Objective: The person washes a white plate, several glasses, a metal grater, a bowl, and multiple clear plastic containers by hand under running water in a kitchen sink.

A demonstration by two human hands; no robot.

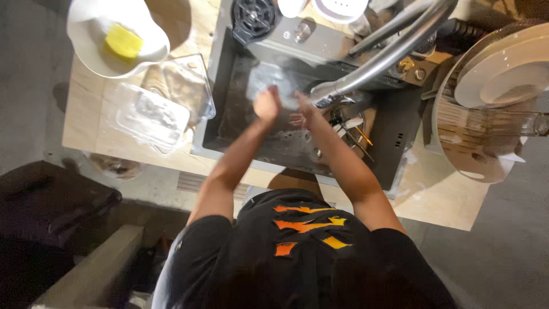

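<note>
Both hands, left hand (267,105) and right hand (304,111), grip a clear container (273,83) over the sink (229,114), fingers closed on it; washing looks midway, cutlery (351,129) waits below.

We count two hands, a left hand (267,105) and a right hand (303,111), both on one clear container (274,86) in the one dark sink (229,123). There is one curved faucet (389,54). On the wooden counter we count two clear plastic trays (153,114) (183,83), one white bowl (94,34) and one yellow sponge (123,41) (lying inside that bowl). One white plate (506,71) stands in the rack.
</note>
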